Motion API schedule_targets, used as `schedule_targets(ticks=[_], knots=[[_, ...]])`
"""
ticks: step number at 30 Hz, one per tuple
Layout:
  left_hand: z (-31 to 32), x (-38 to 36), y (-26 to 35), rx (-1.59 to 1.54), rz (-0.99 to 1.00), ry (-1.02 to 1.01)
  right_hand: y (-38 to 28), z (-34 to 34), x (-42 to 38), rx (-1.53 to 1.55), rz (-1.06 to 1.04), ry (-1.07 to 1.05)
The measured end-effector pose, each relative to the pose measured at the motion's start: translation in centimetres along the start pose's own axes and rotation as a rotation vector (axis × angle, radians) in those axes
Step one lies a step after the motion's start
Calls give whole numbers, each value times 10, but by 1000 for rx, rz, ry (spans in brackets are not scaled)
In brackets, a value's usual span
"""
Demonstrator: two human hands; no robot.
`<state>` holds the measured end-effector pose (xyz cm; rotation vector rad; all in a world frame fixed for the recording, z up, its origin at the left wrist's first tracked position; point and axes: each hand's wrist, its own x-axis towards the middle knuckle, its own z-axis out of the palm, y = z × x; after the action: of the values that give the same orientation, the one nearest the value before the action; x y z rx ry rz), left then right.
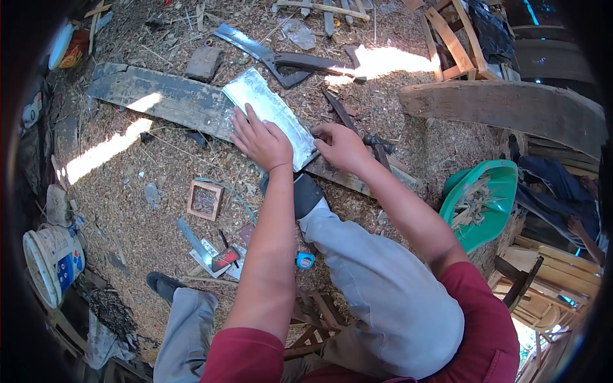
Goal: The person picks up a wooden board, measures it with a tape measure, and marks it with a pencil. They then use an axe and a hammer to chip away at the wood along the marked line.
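A shiny silver metal sheet (258, 94) lies across a long weathered plank (172, 96) on the ground. My left hand (263, 142) rests flat on the sheet, fingers stretched out. At the sheet's right edge, my right hand (343, 147) has its fingers curled in a pinch; what sits between the fingertips is hidden. Just right of that hand is a hammer (378, 142) with a dark head, and a dark flat metal bar (338, 110) lies beyond it. My shod foot (308, 195) presses beside the plank, below the sheet.
Tin snips (281, 62) and a stone (203, 63) lie beyond the plank. Nearer are a small wooden frame (205, 200), a blue tape measure (305, 260) and a red-and-black tool (225, 259). A green basin (447, 210) holds shavings; a white bucket (41, 268) stands left. Another person's dark-clothed legs (554, 191) show right.
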<state>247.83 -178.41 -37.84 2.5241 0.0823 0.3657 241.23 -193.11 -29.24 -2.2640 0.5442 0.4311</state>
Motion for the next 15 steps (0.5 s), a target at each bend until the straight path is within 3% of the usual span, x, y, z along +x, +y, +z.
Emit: schedule_targets(ticks=[9, 12, 15], knots=[[1, 1, 0, -19, 3, 9, -18, -1, 24, -117, 41, -100], [0, 2, 0, -29, -1, 7, -15, 7, 18, -113, 0, -1], [1, 2, 0, -34, 1, 9, 1, 24, 16, 118, 57, 83]])
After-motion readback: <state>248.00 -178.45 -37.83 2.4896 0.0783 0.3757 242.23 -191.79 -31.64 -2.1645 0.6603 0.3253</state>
